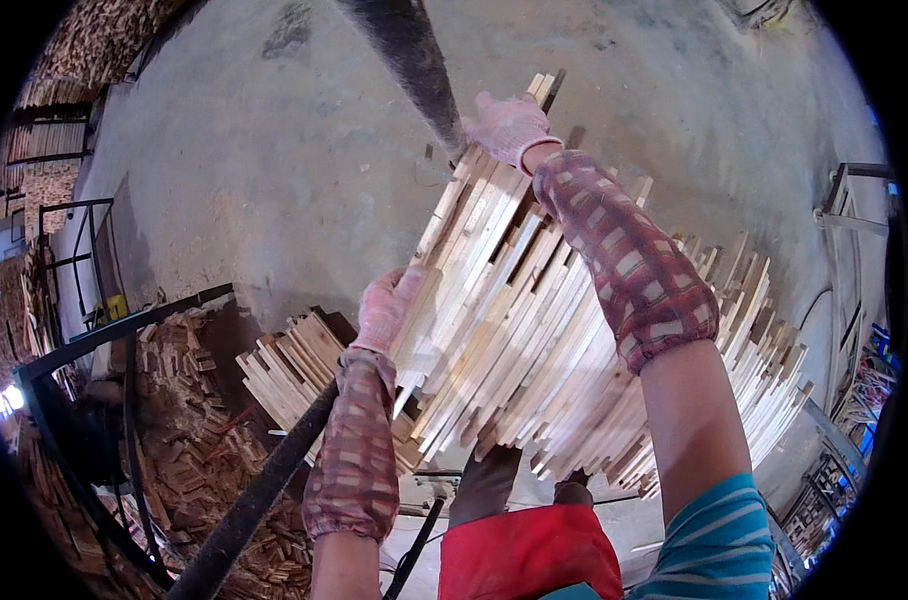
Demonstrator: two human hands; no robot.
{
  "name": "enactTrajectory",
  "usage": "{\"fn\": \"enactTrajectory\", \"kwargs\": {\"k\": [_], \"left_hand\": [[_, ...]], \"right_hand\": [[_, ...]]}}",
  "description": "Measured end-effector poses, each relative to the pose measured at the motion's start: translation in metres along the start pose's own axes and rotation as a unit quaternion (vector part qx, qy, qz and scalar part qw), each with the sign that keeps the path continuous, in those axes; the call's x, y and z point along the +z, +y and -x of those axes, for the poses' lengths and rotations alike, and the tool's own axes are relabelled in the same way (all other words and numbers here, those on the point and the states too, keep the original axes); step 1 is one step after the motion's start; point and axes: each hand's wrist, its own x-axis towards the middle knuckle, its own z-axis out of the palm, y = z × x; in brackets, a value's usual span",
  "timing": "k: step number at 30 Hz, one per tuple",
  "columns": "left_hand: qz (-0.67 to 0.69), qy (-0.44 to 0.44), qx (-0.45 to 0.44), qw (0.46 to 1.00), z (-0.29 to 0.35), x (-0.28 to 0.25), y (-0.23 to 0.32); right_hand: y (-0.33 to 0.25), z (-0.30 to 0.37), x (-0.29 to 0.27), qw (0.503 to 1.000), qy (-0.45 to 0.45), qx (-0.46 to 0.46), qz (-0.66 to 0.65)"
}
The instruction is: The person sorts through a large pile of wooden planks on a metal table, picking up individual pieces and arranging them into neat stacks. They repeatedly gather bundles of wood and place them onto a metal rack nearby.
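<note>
Left glove, right glove: knit cloth, matt. Wood strips between left fingers and right fingers: bare, pale, matt. Bar just beside right fingers: metal-looking, dark, scuffed. Checked sleeve covers behind fingers: woven cloth, matt. Floor past fingers: concrete-looking, stained. Scraps well behind left fingers: rough wood.

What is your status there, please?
Left hand at left edge, right hand at far end. Wooden strips side by side, ends uneven. Dark pole beside right hand.
</note>
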Motion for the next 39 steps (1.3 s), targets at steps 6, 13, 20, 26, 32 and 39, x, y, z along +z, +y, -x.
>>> {"fn": "enactTrajectory", "kwargs": {"k": [6,13,20,26,32,39], "left_hand": [[0.069,-0.063,-0.04,0.995,-0.005,0.003,-0.017],[0.118,-0.065,-0.027,0.991,-0.003,0.006,-0.011],[-0.087,0.1,0.155,0.979,-0.012,0.029,-0.025],[-0.114,0.194,0.139,0.964,-0.016,0.046,-0.026],[-0.238,0.175,0.105,0.95,-0.015,0.044,-0.034],[-0.564,0.126,0.134,0.805,-0.024,0.029,-0.043]], "right_hand": [[0.018,-0.008,0.038,0.994,0.035,0.043,-0.097],[0.013,0.007,0.051,0.997,0.079,-0.02,0.008],[0.028,0.001,0.081,0.969,0.202,-0.077,0.124],[0.019,0.005,0.079,0.961,0.244,-0.119,0.046],[0.006,0.103,0.118,0.955,0.226,-0.193,0.005],[0.062,0.548,0.202,0.942,-0.185,0.069,-0.271]]}}
